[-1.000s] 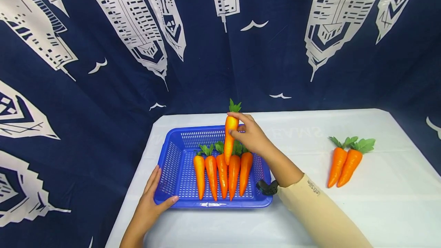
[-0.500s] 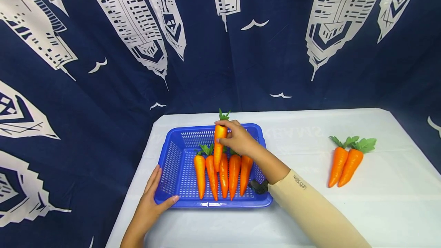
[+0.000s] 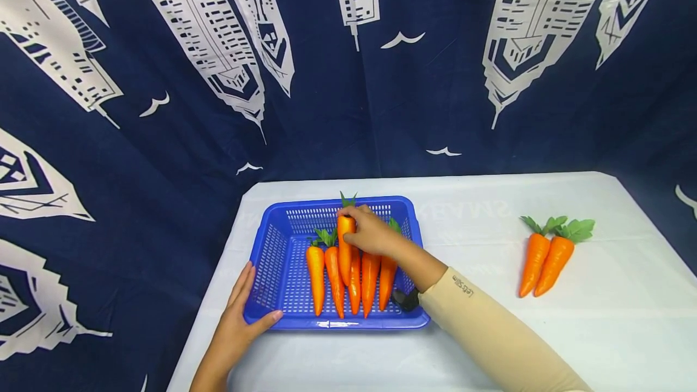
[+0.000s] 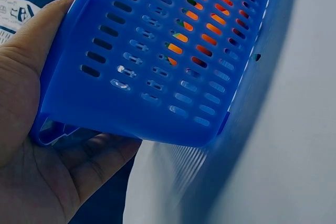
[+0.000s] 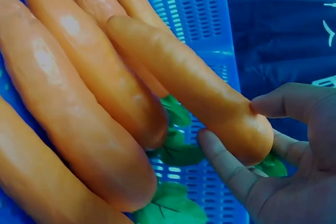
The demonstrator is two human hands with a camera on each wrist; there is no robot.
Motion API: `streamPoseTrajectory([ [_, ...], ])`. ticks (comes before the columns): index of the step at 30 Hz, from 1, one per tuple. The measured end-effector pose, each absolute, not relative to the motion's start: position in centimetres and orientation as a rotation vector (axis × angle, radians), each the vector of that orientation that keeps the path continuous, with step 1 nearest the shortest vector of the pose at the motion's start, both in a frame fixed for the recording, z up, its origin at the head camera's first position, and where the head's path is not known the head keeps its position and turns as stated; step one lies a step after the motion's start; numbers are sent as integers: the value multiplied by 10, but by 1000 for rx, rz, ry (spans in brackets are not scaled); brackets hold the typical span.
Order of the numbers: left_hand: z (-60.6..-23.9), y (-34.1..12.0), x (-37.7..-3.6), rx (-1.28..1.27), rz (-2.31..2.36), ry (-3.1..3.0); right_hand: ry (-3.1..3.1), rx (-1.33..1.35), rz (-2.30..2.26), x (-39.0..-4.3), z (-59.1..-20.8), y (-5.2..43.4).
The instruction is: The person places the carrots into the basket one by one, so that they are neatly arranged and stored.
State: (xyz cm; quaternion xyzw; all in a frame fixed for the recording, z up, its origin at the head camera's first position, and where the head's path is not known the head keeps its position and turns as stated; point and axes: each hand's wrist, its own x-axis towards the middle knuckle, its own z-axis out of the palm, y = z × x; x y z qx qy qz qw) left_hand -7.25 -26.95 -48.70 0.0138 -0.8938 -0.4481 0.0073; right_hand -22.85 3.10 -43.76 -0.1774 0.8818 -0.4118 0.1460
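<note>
Pinching the raised carrot [image 3: 345,256] near its leafy end between thumb and fingers of the right hand [image 3: 370,233], at the centre of the head view, over five carrots [image 3: 370,280] lying in the blue basket [image 3: 381,323]. Resting the left hand [image 3: 239,310] against the basket's corner at lower left, with thumb and fingers spread. Well apart from two further carrots [image 3: 532,265], side by side on the white table [image 3: 610,331] at the right of the frame. Backed at top by navy cloth [image 3: 381,101] with white prints.
</note>
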Motion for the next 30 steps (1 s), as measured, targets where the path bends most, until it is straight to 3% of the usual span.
streamPoseTrajectory([
  [30, -485, -269, -73, 36, -1411, -2795, 2573, -760, -901, -223, -462, 18],
])
